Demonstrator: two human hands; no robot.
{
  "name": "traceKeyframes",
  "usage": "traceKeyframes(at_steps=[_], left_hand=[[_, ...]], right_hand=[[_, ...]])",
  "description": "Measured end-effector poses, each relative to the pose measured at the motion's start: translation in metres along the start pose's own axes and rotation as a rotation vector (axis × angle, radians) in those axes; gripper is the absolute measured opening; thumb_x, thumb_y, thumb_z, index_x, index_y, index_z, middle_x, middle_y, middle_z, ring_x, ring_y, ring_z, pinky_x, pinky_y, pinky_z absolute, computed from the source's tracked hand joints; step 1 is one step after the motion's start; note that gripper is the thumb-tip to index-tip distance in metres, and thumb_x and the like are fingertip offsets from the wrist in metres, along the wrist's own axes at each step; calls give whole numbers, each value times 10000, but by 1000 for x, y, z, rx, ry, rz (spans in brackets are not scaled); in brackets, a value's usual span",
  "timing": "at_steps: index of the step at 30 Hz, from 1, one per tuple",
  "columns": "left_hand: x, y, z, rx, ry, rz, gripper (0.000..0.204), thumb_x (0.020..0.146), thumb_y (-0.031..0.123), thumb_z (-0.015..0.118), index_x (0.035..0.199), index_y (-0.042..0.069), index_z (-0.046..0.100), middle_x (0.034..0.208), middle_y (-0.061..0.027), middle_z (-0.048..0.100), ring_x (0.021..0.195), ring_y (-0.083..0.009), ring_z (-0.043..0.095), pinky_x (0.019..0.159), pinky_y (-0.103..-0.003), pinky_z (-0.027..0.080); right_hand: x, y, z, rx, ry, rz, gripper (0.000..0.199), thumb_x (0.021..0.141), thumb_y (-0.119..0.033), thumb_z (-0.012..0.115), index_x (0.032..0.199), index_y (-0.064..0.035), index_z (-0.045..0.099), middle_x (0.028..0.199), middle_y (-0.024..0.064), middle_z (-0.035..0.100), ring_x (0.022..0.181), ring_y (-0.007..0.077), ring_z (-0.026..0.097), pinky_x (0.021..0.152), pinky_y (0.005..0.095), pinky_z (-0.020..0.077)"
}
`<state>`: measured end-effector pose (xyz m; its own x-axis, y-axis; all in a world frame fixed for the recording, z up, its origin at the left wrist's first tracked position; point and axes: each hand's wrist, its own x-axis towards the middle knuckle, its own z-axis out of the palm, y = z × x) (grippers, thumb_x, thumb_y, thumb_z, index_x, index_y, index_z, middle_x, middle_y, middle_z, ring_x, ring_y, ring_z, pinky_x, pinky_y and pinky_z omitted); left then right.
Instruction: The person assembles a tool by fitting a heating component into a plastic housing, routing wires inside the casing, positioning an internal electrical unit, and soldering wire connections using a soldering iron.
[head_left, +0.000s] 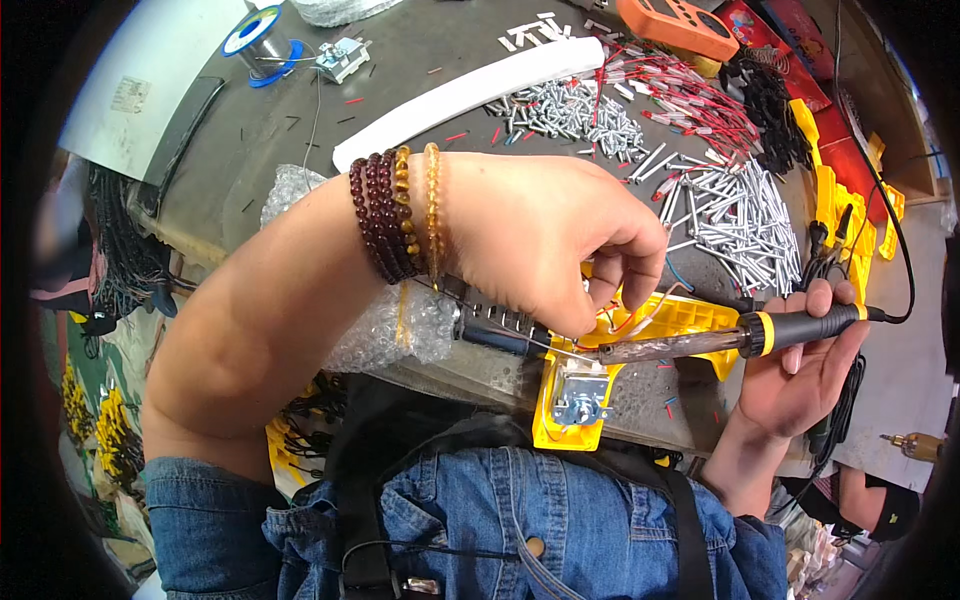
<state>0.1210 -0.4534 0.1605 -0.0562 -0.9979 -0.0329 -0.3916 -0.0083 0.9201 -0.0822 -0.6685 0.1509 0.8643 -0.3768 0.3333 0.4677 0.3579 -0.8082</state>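
Observation:
My left hand, with bead bracelets on the wrist, is closed over a yellow plastic part at the near table edge and pinches a thin strand of solder wire and red wires. My right hand grips the black and yellow handle of a soldering iron. Its brown, burnt shaft points left to the yellow part, just above a small metal component set in that part.
Heaps of small metal tubes and red-tipped wires cover the far right of the table. A white strip, a blue solder spool, an orange meter, bubble wrap and yellow parts lie around.

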Motion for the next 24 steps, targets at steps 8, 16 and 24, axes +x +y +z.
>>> traceKeyframes(at_steps=[8, 16, 24], left_hand=[[0, -6, 3, -31, 21, 40, 242, 716, 50, 648, 957, 33, 639, 770, -41, 653, 698, -122, 615, 612, -274, 440], [1, -7, 4, -20, 23, 52, 236, 716, 51, 660, 951, 33, 641, 779, -42, 652, 723, -131, 636, 654, -280, 471], [1, -11, 5, -19, 31, 84, 234, 720, 58, 671, 951, 34, 641, 765, -40, 650, 720, -132, 637, 654, -282, 471]], right_hand=[[-1, 1, -2, 8, 30, 12, 369, 1059, -416, 412, 1270, -132, 519, 1018, 50, 601, 531, 39, 406, 639, 214, 391], [-2, 6, 0, -115, 191, -24, 271, 1009, -221, 558, 1255, -116, 513, 1003, 52, 614, 512, 30, 387, 569, 201, 387], [0, 5, 0, -117, 148, -38, 248, 995, -164, 546, 1234, -107, 514, 985, 62, 614, 512, 37, 389, 563, 203, 382]])
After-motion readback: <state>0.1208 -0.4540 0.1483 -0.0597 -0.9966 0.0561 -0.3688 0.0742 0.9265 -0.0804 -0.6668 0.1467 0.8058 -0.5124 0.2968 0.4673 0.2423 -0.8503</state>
